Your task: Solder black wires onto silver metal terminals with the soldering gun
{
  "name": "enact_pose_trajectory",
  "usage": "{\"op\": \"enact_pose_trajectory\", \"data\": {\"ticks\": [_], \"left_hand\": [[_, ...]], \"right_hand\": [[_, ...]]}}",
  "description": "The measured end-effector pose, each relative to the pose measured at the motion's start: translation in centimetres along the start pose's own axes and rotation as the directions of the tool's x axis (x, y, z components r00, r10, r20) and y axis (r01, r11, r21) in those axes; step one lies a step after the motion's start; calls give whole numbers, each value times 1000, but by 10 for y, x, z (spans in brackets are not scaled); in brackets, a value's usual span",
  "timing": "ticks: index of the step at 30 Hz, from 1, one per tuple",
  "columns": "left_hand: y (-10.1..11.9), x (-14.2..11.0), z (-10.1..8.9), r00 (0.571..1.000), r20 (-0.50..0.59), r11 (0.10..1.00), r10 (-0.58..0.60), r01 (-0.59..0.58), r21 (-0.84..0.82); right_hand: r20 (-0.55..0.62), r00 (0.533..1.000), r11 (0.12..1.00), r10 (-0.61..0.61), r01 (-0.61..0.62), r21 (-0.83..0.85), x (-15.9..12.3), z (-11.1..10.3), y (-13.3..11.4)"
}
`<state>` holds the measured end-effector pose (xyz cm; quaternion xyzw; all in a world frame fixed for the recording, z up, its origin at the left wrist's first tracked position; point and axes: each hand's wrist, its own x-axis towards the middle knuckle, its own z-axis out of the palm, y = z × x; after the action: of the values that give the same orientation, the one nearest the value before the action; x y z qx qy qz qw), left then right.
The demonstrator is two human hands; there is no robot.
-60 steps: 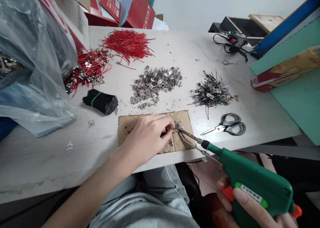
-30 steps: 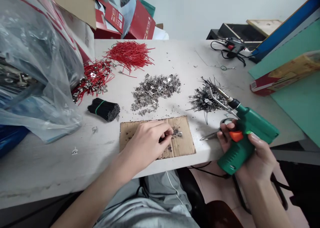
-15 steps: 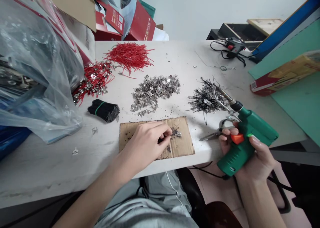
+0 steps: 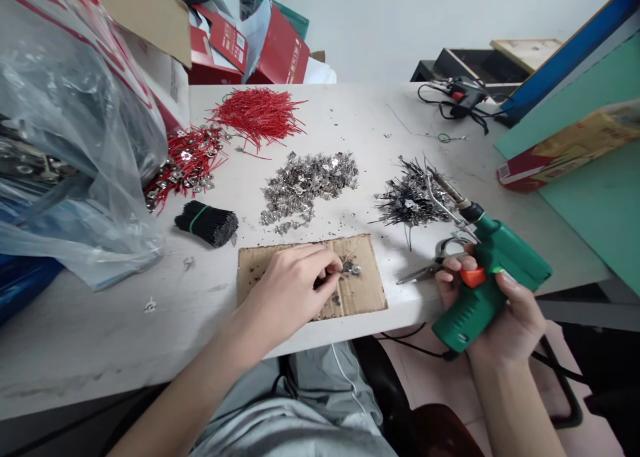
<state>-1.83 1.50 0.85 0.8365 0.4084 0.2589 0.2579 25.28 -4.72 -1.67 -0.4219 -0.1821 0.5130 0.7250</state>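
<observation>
My left hand point(image 4: 293, 289) rests on a scorched cardboard pad point(image 4: 367, 293), fingers pinched on a thin black wire next to a small metal terminal point(image 4: 354, 269). My right hand point(image 4: 505, 310) grips a green soldering gun point(image 4: 493, 270) with an orange trigger, held off the table's front edge. Its metal tip point(image 4: 440, 183) points up and away, over a heap of black wires with terminals point(image 4: 413, 200).
Scissors point(image 4: 430, 263) lie beside the gun. A pile of loose metal terminals point(image 4: 307, 187), a bundled pack of black wires point(image 4: 207, 222), red wires point(image 4: 257, 117) and red wires with terminals point(image 4: 187, 163) lie on the white table point(image 4: 90, 330). A plastic bag point(image 4: 70, 130) fills the left.
Two seconds ago the gun's tip touched the terminal on the cardboard. My right hand then swung the gun off to the right, tip upward. My left hand has stayed on the pad.
</observation>
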Motion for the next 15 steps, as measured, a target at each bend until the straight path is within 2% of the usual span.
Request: {"op": "enact_pose_trajectory", "data": {"ticks": [15], "left_hand": [[1, 0, -3, 1000, 22, 1000, -5, 5, 9]], "right_hand": [[3, 1000, 1000, -1, 1, 21, 2, -5, 1]]}}
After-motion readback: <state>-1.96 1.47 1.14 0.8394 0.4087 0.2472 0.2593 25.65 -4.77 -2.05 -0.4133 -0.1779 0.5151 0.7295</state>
